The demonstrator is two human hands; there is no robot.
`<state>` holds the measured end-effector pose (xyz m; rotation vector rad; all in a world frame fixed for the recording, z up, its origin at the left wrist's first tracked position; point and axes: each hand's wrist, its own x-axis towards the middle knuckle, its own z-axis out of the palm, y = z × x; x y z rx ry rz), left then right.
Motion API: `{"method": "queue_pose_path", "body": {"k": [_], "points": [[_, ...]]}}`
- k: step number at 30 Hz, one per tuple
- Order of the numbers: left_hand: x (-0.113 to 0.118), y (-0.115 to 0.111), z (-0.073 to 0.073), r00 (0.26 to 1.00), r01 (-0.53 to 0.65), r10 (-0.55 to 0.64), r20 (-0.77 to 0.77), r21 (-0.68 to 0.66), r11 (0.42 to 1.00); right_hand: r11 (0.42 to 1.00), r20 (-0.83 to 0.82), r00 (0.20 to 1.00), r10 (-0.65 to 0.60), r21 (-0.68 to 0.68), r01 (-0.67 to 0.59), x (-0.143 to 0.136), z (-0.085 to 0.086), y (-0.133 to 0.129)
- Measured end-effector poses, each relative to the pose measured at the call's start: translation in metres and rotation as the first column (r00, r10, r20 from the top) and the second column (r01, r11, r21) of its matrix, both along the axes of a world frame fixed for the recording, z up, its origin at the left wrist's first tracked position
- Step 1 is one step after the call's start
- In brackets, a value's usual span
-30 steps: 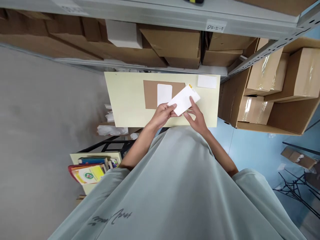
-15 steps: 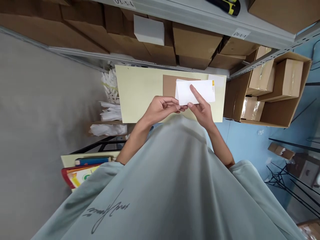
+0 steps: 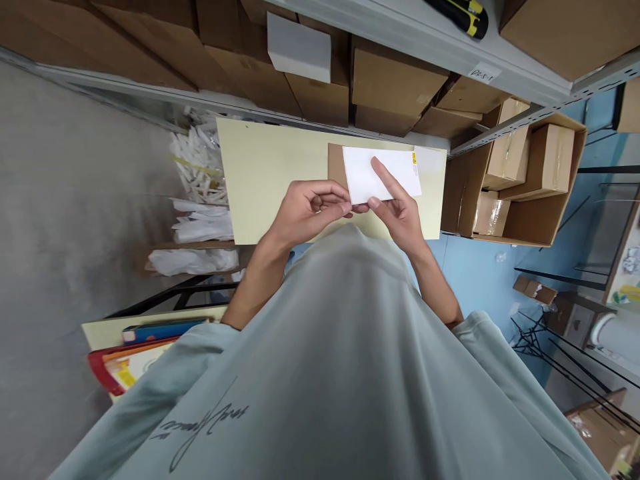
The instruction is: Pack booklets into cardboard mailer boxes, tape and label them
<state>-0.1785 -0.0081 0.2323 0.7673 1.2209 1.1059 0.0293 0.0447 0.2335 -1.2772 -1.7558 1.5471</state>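
A white card or envelope (image 3: 387, 181) with a small yellow mark at its right end is held above the pale yellow tabletop (image 3: 275, 157). My right hand (image 3: 400, 210) grips it from the right, index finger stretched across its face and thumb at the lower edge. At the lower left corner, my left hand (image 3: 317, 207) pinches the card between thumb and fingers. Behind the card lies a flat brown piece (image 3: 336, 163), partly covered. A pale sheet (image 3: 430, 160) rests at the table's right end.
Cardboard boxes (image 3: 395, 77) line the shelf beyond the table. An open carton (image 3: 465, 187) with smaller boxes stands at the right. Bundled white papers (image 3: 197, 163) and plastic-wrapped items (image 3: 195, 260) are at the left. A black and yellow tool (image 3: 470, 19) lies on the upper shelf.
The view has shifted slightly. The white card is tilted a little differently, and the second white edge that showed behind it no longer shows. Both hands keep their hold.
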Motion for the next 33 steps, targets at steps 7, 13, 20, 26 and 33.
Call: {"method": "queue_pose_path", "body": {"k": [7,13,20,26,33], "points": [[0.008,0.004,0.002,0.999,-0.030,0.031,0.027,-0.027,0.999,1.000,-0.010,1.000,0.010,-0.029,-0.011,0.007,0.006,0.009],[0.021,0.010,0.002,0.997,-0.056,0.058,0.048,-0.050,0.997,0.998,0.020,0.998,0.052,-0.026,-0.052,0.017,0.007,0.016],[0.035,0.014,-0.010,0.990,-0.141,0.142,0.009,-0.072,0.987,0.993,-0.172,0.985,0.027,-0.106,-0.046,0.034,-0.014,0.022],[0.040,0.013,-0.013,0.983,-0.147,0.149,-0.104,0.021,0.989,0.995,0.072,0.996,-0.057,-0.080,0.062,0.048,-0.012,0.016],[0.042,0.005,-0.006,0.963,-0.072,0.095,-0.253,0.098,0.993,0.992,0.123,0.992,-0.008,0.122,-0.007,0.027,0.000,0.002]]}}
